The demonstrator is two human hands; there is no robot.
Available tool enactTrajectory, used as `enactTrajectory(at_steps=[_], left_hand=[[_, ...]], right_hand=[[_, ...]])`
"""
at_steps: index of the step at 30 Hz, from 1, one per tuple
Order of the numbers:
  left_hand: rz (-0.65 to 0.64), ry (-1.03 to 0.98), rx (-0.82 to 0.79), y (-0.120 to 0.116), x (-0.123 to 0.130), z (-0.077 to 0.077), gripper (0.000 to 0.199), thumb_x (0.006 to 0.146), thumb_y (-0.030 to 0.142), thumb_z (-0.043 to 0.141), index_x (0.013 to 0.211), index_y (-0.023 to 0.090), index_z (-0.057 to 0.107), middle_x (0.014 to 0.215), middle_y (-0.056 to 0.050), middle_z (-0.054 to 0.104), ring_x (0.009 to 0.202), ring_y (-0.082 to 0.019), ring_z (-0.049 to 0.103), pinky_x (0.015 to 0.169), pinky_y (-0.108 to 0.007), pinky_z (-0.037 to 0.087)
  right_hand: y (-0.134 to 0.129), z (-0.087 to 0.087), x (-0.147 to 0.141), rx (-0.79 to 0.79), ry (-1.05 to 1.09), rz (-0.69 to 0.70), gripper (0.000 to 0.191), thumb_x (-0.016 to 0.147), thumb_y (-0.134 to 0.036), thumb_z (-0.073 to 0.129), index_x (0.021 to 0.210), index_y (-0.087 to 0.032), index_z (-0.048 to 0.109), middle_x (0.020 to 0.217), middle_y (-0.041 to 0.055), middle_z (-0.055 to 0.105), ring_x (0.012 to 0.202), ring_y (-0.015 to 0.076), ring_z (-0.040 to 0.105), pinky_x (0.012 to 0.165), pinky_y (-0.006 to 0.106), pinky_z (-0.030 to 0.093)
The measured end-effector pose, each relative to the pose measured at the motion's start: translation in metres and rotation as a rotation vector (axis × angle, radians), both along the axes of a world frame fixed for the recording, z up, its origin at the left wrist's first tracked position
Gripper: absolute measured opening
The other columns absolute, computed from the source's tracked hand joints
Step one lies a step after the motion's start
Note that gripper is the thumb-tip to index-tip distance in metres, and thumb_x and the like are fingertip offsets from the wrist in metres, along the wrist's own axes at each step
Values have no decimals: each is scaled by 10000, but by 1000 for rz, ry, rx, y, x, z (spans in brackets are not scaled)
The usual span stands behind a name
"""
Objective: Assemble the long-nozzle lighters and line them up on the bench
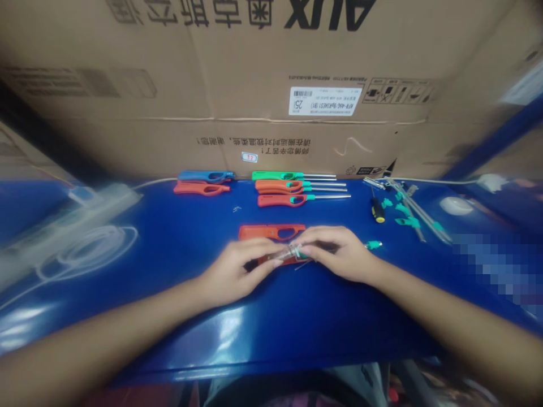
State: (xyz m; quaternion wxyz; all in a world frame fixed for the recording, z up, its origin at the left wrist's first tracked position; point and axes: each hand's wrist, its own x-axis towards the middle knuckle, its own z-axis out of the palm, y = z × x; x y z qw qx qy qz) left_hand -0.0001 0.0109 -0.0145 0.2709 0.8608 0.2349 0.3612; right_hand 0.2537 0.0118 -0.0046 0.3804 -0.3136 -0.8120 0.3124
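Translucent part (283,253) is pinched by both hands (232,272) (344,253) above blue tabletop (314,316), cardboard (169,96) behind.

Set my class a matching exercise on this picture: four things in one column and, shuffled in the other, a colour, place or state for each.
1. Screwdriver
2. Small part
3. White cable
4. Blue handle

A. Lying in loops on the left of the table
B. Just beyond a red handle
C. Black and yellow
D. Held between the left hand and right hand

Right pairs: 1-C, 2-D, 3-A, 4-B
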Motion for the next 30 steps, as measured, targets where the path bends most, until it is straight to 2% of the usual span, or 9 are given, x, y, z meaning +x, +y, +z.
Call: enactTrajectory(at_steps=[5, 10, 13, 15, 18, 21, 24, 26, 30], left_hand=[[75, -40, -98, 0, -1, 0, 275, 936, 166, 656, 1202, 188, 719, 1132, -74, 769, 1002, -182, 735, 879, -268, 590], [96, -79, -275, -1, 0, -1, 239, 936, 218, 660, 1161, 174, 728, 1114, -92, 766, 921, -188, 747, 785, -272, 615], [97, -53, -309, -2, 1, -2, 232, 937, 234, 659, 1146, 163, 731, 1097, -97, 763, 886, -186, 742, 760, -275, 617], [105, -42, -311, -2, 1, -3, 232, 939, 237, 656, 1147, 167, 731, 1094, -92, 763, 848, -171, 737, 744, -267, 612], [117, -26, -293, -1, 0, -3, 226, 939, 232, 652, 1140, 170, 735, 1076, -84, 768, 814, -155, 728, 730, -253, 600], [127, -3, -252, 1, -1, -3, 224, 925, 209, 659, 1128, 163, 740, 1032, -76, 774, 774, -138, 716, 701, -229, 583], [126, 15, -211, 2, -3, -3, 232, 905, 176, 666, 1124, 171, 741, 999, -57, 773, 727, -111, 694, 679, -206, 566], [132, 24, -195, 2, -3, -4, 235, 895, 170, 671, 1118, 179, 743, 993, -51, 772, 722, -108, 687, 671, -201, 561], [128, 36, -196, 1, -3, -3, 234, 884, 172, 674, 1105, 167, 751, 969, -57, 777, 706, -109, 686, 667, -205, 568]], right_hand=[[-1, 7, 9, 53, -137, 5, 160, 958, -254, 619, 1053, -173, 720, 955, 70, 697, 724, 127, 627, 638, 244, 508], [-4, 13, 18, 71, -467, 123, 113, 907, -239, 679, 1017, -223, 700, 1118, 68, 635, 969, 191, 634, 851, 319, 508], [-5, 13, 17, 80, -560, 128, 79, 950, -224, 615, 987, -221, 685, 1128, 67, 626, 947, 188, 630, 838, 326, 501], [-5, 13, 15, 47, -505, 117, 83, 970, -222, 583, 969, -204, 665, 1096, 71, 627, 909, 172, 626, 792, 298, 503], [-7, 14, 12, -59, -372, 48, 91, 967, -242, 587, 918, -189, 642, 945, 51, 642, 725, 123, 593, 659, 251, 486], [-8, 13, 10, -370, -231, -8, 135, 965, -312, 589, 924, -185, 603, 675, -16, 607, 536, 95, 556, 531, 223, 477], [-7, 9, 8, -645, -69, 22, 235, 941, -408, 627, 955, -183, 557, 561, -59, 569, 481, 99, 572, 489, 218, 510], [-5, 6, 7, -693, -9, 23, 293, 900, -443, 679, 949, -178, 561, 564, -63, 567, 472, 91, 561, 471, 213, 511], [-4, 3, 4, -689, -8, -15, 323, 875, -453, 701, 967, -154, 618, 563, -59, 556, 470, 81, 545, 459, 204, 511]])
